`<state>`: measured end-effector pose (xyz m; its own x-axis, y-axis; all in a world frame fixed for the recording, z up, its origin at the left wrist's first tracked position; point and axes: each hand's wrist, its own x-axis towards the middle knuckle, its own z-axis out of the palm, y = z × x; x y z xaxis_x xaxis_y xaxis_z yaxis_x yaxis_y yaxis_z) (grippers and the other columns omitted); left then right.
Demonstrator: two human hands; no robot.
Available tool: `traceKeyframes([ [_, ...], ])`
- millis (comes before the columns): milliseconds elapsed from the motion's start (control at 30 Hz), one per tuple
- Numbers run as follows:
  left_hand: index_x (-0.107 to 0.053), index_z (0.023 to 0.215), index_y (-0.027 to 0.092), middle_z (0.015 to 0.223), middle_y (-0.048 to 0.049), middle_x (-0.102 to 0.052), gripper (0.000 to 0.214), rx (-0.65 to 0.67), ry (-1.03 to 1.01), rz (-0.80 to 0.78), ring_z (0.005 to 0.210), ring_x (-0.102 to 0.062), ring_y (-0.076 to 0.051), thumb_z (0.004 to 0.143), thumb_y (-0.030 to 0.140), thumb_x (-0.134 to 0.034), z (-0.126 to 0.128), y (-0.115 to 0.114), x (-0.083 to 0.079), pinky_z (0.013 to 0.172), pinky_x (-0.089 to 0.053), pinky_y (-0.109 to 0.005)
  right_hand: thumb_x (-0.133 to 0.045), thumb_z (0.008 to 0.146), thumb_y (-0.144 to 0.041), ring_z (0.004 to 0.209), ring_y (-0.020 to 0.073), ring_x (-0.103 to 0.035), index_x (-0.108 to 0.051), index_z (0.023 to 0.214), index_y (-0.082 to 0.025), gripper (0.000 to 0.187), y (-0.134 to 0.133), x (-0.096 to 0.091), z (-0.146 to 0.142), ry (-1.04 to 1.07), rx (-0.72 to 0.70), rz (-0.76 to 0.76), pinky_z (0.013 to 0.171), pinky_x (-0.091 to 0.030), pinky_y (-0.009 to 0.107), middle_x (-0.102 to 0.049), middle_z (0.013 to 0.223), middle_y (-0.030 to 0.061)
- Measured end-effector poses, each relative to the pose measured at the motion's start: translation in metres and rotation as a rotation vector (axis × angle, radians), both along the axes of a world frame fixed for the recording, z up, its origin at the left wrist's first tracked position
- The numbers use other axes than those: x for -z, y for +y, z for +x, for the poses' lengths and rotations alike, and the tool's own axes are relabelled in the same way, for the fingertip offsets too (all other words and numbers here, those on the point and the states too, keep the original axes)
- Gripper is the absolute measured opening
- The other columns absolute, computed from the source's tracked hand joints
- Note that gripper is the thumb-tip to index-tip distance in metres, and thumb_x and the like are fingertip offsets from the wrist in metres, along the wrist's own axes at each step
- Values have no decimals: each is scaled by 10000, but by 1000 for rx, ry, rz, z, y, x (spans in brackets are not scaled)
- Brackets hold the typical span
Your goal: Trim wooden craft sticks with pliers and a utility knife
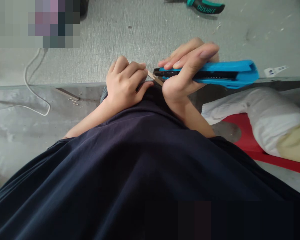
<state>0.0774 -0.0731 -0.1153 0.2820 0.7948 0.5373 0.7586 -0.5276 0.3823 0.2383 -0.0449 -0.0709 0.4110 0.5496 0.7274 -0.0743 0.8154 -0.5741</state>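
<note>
My left hand (125, 83) is closed around a thin pale wooden stick (155, 78), whose tip pokes out to the right of my fingers. My right hand (185, 71) grips a blue utility knife (215, 73), fingers wrapped over its body. The knife's dark front end meets the stick's tip between my two hands. Both hands hover close to my body, just above the edge of a grey table (145, 26). My dark navy shirt (140, 166) fills the lower half of the view.
A teal-handled tool (206, 6) lies at the table's far side. A white cable (32, 90) loops down at the left. Small wood shavings (75, 101) lie on the floor. A red stool (242, 133) with white cloth (265, 113) stands at the right.
</note>
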Motion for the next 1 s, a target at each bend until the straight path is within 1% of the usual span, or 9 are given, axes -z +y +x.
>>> traceKeyframes([
  [100, -782, 1266, 341, 1411, -143, -839, 638, 21, -31, -6, 1249, -639, -433, 1067, 871, -489, -1, 3, 3, 1092, -473, -766, -365, 1191, -324, 623, -33, -694, -544, 805, -237, 434, 2, 2, 0, -12, 5, 81, 661, -560, 142, -479, 715, -139],
  [200, -783, 1251, 333, 1419, -136, -837, 611, -12, -4, -31, 1273, -657, -435, 1090, 840, -484, 2, -2, -5, 1107, -486, -760, -370, 1187, -324, 681, -12, -722, -548, 826, -253, 409, 2, 5, 0, -25, 55, 90, 696, -604, 192, -489, 777, -132],
  [333, -785, 1264, 340, 1441, -121, -817, 556, -49, 65, -62, 1329, -676, -431, 1124, 780, -475, 6, -9, -17, 1145, -499, -734, -376, 1193, -288, 636, -5, -680, -582, 842, -259, 408, 3, 1, -4, 56, 50, 146, 632, -587, 168, -506, 758, -127],
  [467, -796, 1250, 341, 1410, -125, -825, 543, -45, 83, -28, 1279, -672, -427, 1100, 788, -528, 5, -7, -14, 1125, -509, -734, -288, 1187, -244, 633, -23, -691, -542, 829, -265, 440, 6, -7, -8, 113, 91, 124, 659, -590, 156, -488, 753, -124],
  [633, -796, 1262, 346, 1419, -114, -835, 529, -42, 87, 6, 1259, -672, -417, 1121, 766, -508, 3, -7, -13, 1106, -511, -723, -499, 1208, -508, 650, 20, -708, -566, 848, -300, 421, 9, -3, -2, 69, 34, 107, 657, -651, 180, -514, 752, -117],
  [767, -796, 1244, 344, 1389, -99, -856, 498, -59, 109, 64, 1208, -701, -405, 1121, 754, -540, 4, -11, -17, 1060, -543, -693, -491, 1227, -600, 748, 73, -802, -580, 872, -343, 447, 4, 8, 9, 0, -77, -200, 746, -730, 207, -597, 805, -95],
  [833, -798, 1243, 341, 1376, -86, -866, 473, -70, 137, 94, 1192, -722, -399, 1134, 724, -544, 5, -12, -18, 1041, -565, -672, -509, 1197, -688, 771, 83, -821, -603, 890, -341, 472, 2, 10, 11, -22, -124, -278, 785, -745, 212, -623, 812, -94],
  [933, -809, 1230, 329, 1346, -75, -882, 474, -84, 170, 144, 1156, -747, -386, 1146, 706, -533, 5, -13, -20, 1013, -594, -645, -608, 1103, -784, 726, 68, -801, -627, 900, -314, 513, 3, 8, 8, -8, -169, -213, 755, -734, 203, -615, 799, -104],
  [1000, -812, 1229, 324, 1343, -76, -882, 487, -92, 179, 144, 1152, -757, -382, 1149, 707, -521, 6, -13, -21, 1013, -604, -647, -671, 1081, -747, 675, 54, -773, -630, 878, -286, 505, 5, 4, 4, 29, -167, -111, 702, -710, 202, -588, 772, -111],
])
